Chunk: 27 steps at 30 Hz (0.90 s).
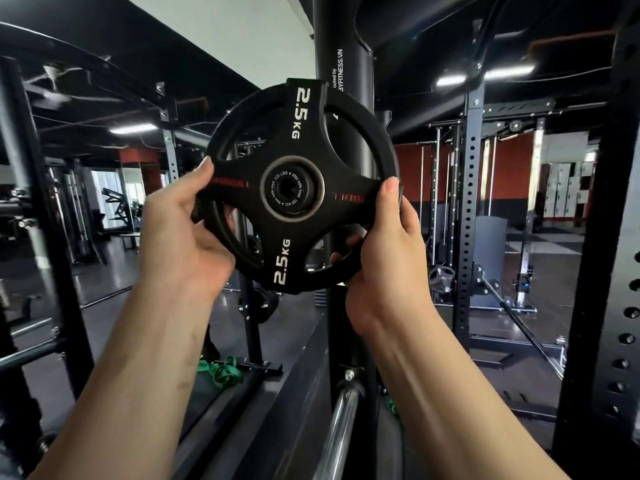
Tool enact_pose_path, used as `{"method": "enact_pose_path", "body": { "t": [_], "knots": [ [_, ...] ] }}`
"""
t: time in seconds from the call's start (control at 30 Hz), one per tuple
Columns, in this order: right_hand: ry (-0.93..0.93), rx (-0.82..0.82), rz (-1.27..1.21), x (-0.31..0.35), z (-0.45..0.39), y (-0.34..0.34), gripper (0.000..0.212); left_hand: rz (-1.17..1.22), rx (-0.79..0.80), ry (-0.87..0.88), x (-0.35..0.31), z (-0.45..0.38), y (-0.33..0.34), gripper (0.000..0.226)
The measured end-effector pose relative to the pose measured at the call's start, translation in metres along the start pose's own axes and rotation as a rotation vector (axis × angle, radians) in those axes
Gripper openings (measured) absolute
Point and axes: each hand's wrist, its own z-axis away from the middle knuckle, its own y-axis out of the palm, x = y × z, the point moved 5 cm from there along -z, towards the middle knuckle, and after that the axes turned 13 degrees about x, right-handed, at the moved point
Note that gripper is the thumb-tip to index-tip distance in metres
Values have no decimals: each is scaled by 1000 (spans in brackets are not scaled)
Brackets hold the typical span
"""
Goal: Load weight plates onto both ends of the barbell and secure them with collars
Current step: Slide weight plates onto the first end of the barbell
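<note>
A black 2.5 kg weight plate (pixel 298 157) with grip cut-outs faces me at chest height. Its centre hole surrounds the round end of a bar sleeve (pixel 290 188) labelled with a max safe load. My left hand (pixel 183 233) grips the plate's left spoke and rim, thumb on the front. My right hand (pixel 384 251) grips the right side, thumb on the rim and fingers curled through a lower cut-out. A chrome bar (pixel 341 420) runs from the bottom centre up towards a black upright.
A thick black column (pixel 346 57) stands right behind the plate. Perforated rack uprights (pixel 467 209) rise on the right, and another rack frame (pixel 31 209) stands on the left. Green resistance bands (pixel 221 370) lie on the dark floor. More plates (pixel 256 303) sit low on a storage stand.
</note>
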Motion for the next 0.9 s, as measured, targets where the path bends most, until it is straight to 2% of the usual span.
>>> {"method": "enact_pose_path", "body": {
  "t": [0.13, 0.2, 0.3, 0.4, 0.47, 0.6, 0.77, 0.9],
  "knots": [
    [-31, 24, 61, 4, 25, 6, 45, -84, -62, 72, -18, 20, -6, 27],
    [-43, 32, 77, 4, 41, 6, 46, -120, -72, 80, -22, 32, -7, 22],
    [-45, 25, 36, 3, 64, -6, 33, -137, -39, 22, -16, 53, -2, 15],
    [-6, -49, 55, 1, 96, -32, 39, -142, 11, -18, 3, 76, 9, 11],
    [-15, -124, 118, 2, 120, -57, 45, -130, 39, -67, 27, 93, 16, 17],
    [-61, -341, 135, 23, 167, -127, 27, -80, 116, -224, 89, 134, 42, 25],
    [-121, -520, 219, 71, 238, -211, 31, 19, 199, -443, 171, 201, 101, 35],
    [-205, -725, 234, 105, 291, -281, 23, 101, 340, -587, 243, 248, 154, 26]
  ]
}}
